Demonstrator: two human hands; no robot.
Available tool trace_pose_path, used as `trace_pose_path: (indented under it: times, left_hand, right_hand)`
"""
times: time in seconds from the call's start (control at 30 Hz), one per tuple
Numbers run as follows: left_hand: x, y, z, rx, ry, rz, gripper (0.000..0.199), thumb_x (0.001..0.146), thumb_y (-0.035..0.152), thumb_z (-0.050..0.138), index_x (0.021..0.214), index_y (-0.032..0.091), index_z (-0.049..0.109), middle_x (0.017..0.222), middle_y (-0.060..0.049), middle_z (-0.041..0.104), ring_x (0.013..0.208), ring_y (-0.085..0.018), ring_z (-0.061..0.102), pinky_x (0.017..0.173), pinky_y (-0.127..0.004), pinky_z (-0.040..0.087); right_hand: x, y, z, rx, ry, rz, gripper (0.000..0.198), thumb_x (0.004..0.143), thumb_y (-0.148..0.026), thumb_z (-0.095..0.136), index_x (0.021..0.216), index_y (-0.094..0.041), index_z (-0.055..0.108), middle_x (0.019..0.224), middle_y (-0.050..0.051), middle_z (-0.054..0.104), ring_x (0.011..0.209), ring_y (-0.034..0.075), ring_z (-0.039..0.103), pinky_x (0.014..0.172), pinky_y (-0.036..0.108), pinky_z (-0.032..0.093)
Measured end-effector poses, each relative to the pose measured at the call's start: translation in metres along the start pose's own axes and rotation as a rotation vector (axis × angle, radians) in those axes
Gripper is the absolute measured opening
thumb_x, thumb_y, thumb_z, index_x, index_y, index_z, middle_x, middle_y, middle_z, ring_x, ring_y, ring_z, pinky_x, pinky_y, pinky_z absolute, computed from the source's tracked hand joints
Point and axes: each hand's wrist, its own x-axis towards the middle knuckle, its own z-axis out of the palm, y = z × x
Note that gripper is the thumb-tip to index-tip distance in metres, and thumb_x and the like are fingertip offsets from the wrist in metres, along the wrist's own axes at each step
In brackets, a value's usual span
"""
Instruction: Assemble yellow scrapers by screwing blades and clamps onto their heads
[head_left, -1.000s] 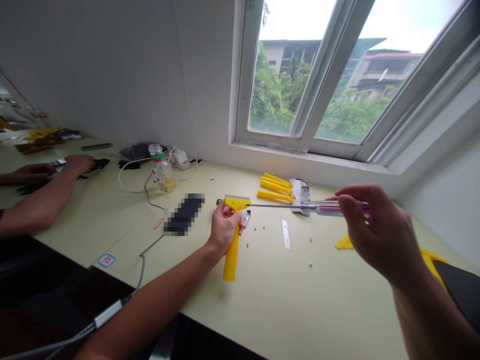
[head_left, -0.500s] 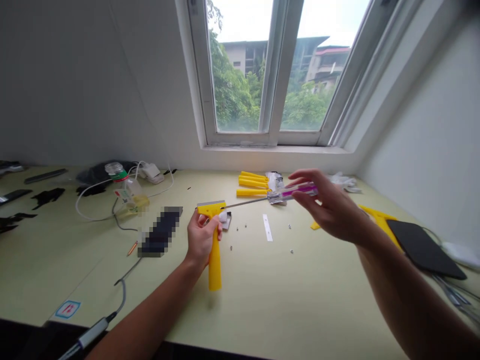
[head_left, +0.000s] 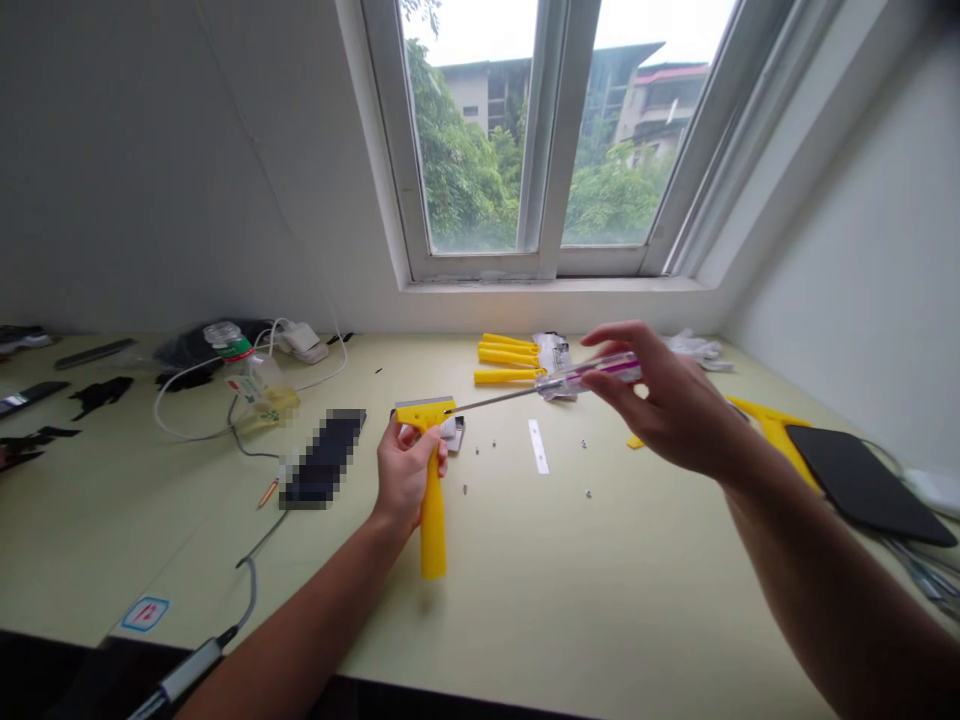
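Note:
My left hand (head_left: pixel 405 470) grips a yellow scraper (head_left: pixel 431 500) by its handle, head up, its lower end near the pale green table (head_left: pixel 570 590). My right hand (head_left: pixel 667 405) holds a screwdriver (head_left: pixel 555 383) with a clear and purple handle. Its thin metal shaft points left and its tip meets the side of the scraper's head. A small metal blade (head_left: pixel 537 446) and a few tiny screws (head_left: pixel 587 492) lie on the table between my hands.
Several yellow scraper handles (head_left: pixel 506 360) lie near the window sill beside a plastic bag (head_left: pixel 556 352). A blurred dark phone (head_left: pixel 324 460), a plastic bottle (head_left: pixel 251 380) and white cables sit at left. A black pad (head_left: pixel 862 483) and yellow parts (head_left: pixel 772 425) lie at right.
The view swung to the right, so the other person's arms at the left left the picture. My hands keep the scraper and screwdriver together; the screwdriver handle rose slightly.

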Motion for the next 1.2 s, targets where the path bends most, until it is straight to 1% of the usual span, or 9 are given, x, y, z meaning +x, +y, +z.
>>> trace_pose_path:
  times: [0.17,0.3,0.43,0.57,0.67,0.8,0.93,1.07,1.2]
  left_hand:
    - [-0.002,0.001,0.002,0.006,0.0,0.004,0.029,0.071,0.022,0.074,0.09,0.019,0.051,0.073,0.004,0.057,0.051,-0.008,0.054,0.038,-0.017,0.041]
    - [-0.001,0.002,0.0,-0.006,-0.005,0.004,0.03,0.071,0.022,0.074,0.09,0.019,0.051,0.075,0.004,0.057,0.051,-0.008,0.054,0.039,-0.017,0.041]
    - [0.002,0.002,-0.001,-0.029,0.01,0.013,0.031,0.07,0.021,0.074,0.09,0.019,0.051,0.076,0.004,0.058,0.05,-0.008,0.054,0.038,-0.017,0.04]
    - [0.001,0.001,0.0,-0.018,-0.011,0.026,0.027,0.072,0.022,0.073,0.088,0.018,0.051,0.072,0.004,0.056,0.05,-0.008,0.054,0.038,-0.017,0.04]
    - [-0.001,0.0,0.001,-0.024,-0.015,0.044,0.026,0.073,0.022,0.073,0.088,0.018,0.052,0.072,0.004,0.055,0.05,-0.008,0.053,0.038,-0.017,0.04]
    - [-0.001,0.001,0.0,-0.021,-0.009,0.046,0.025,0.073,0.02,0.072,0.088,0.018,0.052,0.073,0.004,0.056,0.05,-0.007,0.053,0.037,-0.017,0.039]
    - [0.001,0.002,-0.001,-0.023,0.008,0.043,0.025,0.073,0.02,0.072,0.089,0.018,0.052,0.072,0.004,0.056,0.05,-0.008,0.053,0.038,-0.017,0.04]
    - [0.0,0.003,-0.001,-0.025,-0.011,0.034,0.025,0.073,0.022,0.071,0.089,0.018,0.053,0.071,0.004,0.056,0.048,-0.008,0.052,0.037,-0.017,0.038]
    - [-0.001,0.004,0.0,-0.024,-0.011,0.038,0.025,0.074,0.021,0.072,0.09,0.018,0.053,0.072,0.004,0.057,0.048,-0.007,0.052,0.038,-0.017,0.039]
  right_hand:
    - [-0.002,-0.005,-0.001,0.001,0.003,-0.119,0.037,0.095,-0.041,0.05,0.126,-0.021,0.05,0.109,0.01,0.068,0.084,0.02,0.069,0.068,0.031,0.053]
    - [-0.004,-0.008,0.001,-0.076,0.121,-0.059,0.027,0.093,-0.042,0.054,0.111,-0.022,0.057,0.087,0.005,0.07,0.064,0.016,0.065,0.058,0.028,0.05]
    - [-0.003,-0.007,0.004,0.048,0.006,-0.127,0.039,0.094,-0.04,0.052,0.127,-0.022,0.047,0.11,0.01,0.068,0.074,0.017,0.068,0.063,0.029,0.053]
    - [-0.002,-0.003,0.004,-0.039,0.117,-0.022,0.033,0.093,-0.042,0.052,0.118,-0.02,0.052,0.085,0.006,0.07,0.066,0.019,0.067,0.058,0.029,0.051]
    - [-0.002,-0.001,0.003,0.01,0.06,-0.093,0.039,0.092,-0.043,0.055,0.124,-0.022,0.051,0.096,0.008,0.071,0.072,0.02,0.069,0.062,0.03,0.053]
    - [-0.002,-0.002,0.002,-0.063,0.186,-0.047,0.03,0.09,-0.046,0.057,0.108,-0.022,0.058,0.083,0.005,0.071,0.062,0.019,0.067,0.056,0.029,0.051]
    - [-0.002,-0.002,0.004,0.066,0.038,-0.128,0.042,0.091,-0.044,0.055,0.127,-0.024,0.048,0.107,0.009,0.07,0.076,0.019,0.07,0.063,0.03,0.055]
    - [-0.002,0.002,0.006,0.002,0.165,-0.043,0.034,0.091,-0.044,0.057,0.117,-0.023,0.052,0.086,0.005,0.07,0.07,0.019,0.069,0.06,0.03,0.054]
    - [-0.001,0.004,0.006,0.074,0.067,-0.098,0.043,0.091,-0.044,0.058,0.127,-0.024,0.047,0.104,0.008,0.07,0.078,0.02,0.07,0.065,0.032,0.057]
